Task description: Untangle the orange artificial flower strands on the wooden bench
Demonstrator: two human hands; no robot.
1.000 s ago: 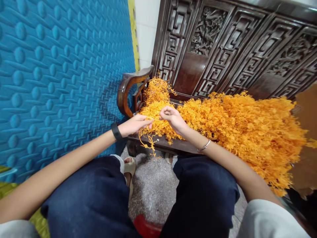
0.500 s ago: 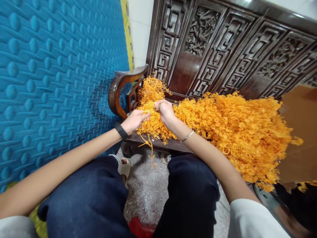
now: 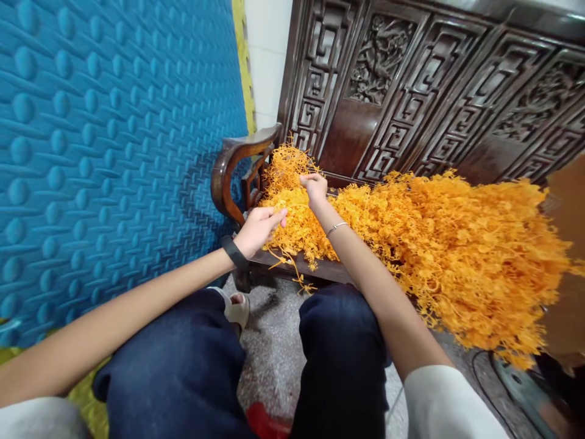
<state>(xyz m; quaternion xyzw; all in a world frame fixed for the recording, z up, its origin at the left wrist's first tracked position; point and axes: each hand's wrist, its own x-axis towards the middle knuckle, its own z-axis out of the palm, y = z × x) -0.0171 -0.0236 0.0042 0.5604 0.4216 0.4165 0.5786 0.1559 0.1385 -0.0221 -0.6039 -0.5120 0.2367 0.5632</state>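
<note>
A big heap of orange plastic sprigs (image 3: 439,244) lies along the seat of a dark carved wooden bench (image 3: 388,79). My left hand (image 3: 259,230), a black band on its wrist, rests at the heap's near left edge with fingers closed on some sprigs. My right hand (image 3: 315,186), with a thin bracelet, reaches further back and pinches a sprig near the top of the left end of the heap. A few orange strands (image 3: 299,277) hang over the seat's front edge.
A blue embossed foam mat (image 3: 105,140) stands upright on the left beside the bench's curved armrest (image 3: 233,164). My knees in dark trousers are below, over a speckled floor (image 3: 274,353). A brown cardboard piece (image 3: 567,201) is at the right edge.
My right hand has moved away from my left hand, up and back into the heap. My left hand stays at the near edge. The hanging strands have shifted slightly.
</note>
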